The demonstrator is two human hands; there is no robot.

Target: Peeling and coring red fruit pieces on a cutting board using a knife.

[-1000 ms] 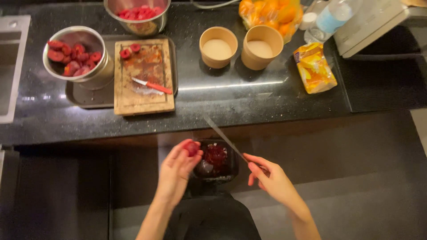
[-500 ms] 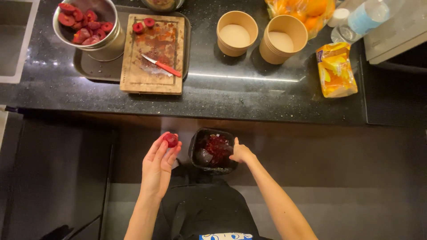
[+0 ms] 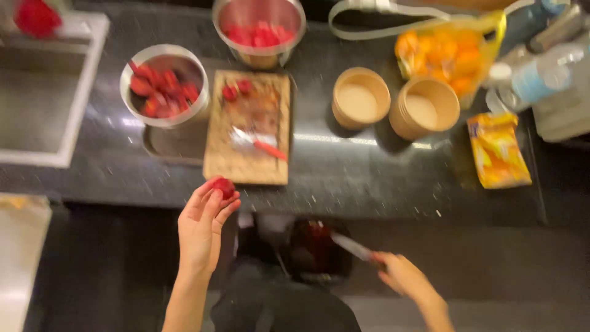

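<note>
Kitchen: black stone counter [image 3: 369, 178], sink [image 3: 37, 117], cutting board [image 3: 246, 166], steel bowls [image 3: 163, 86].

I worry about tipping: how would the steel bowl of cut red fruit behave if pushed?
The steel bowl looks tall and well filled, so probably heavy. On the smooth black counter it would likely slide rather than tip.

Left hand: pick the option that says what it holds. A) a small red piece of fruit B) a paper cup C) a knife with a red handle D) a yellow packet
A: the left hand pinches a small red fruit piece at its fingertips, in front of the wooden cutting board; the red-handled knife lies on that board, untouched.
</note>
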